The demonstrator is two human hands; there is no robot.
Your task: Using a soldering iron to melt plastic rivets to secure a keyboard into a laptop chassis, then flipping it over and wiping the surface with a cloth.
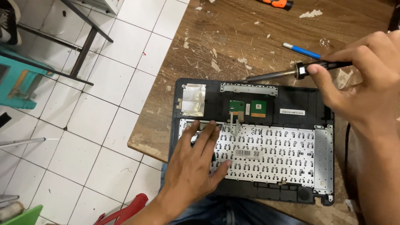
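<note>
Nearest the camera, the left hand [192, 164] lies palm down with its fingers [207, 135] spread flat and open, gripping nothing, pressed on the left part of a silver keyboard backplate [271, 154]. That backplate sits inside an opened dark laptop shell [183, 125], which lies face down at the table's near edge, its left side close to the table's left edge. Two small green circuit boards [236, 107] sit in the shell just beyond the fingertips, with a patch of silver foil [194, 99] toward the shell's far left corner and a metal bracket [249, 88] along its far rim. The right hand [366, 83] is closed around the black handle of a soldering iron [291, 74], thumb and forefinger pinching near the collar; the iron's metal shaft points left, and its tip lies just above the shell's far rim, contact not determinable. A blue pen-like tool [302, 51] lies on the worn wooden table [233, 37] just beyond the iron. An orange-and-black tool [278, 3] rests at the table's far edge. White floor tiles [104, 104] lie left of the table.
</note>
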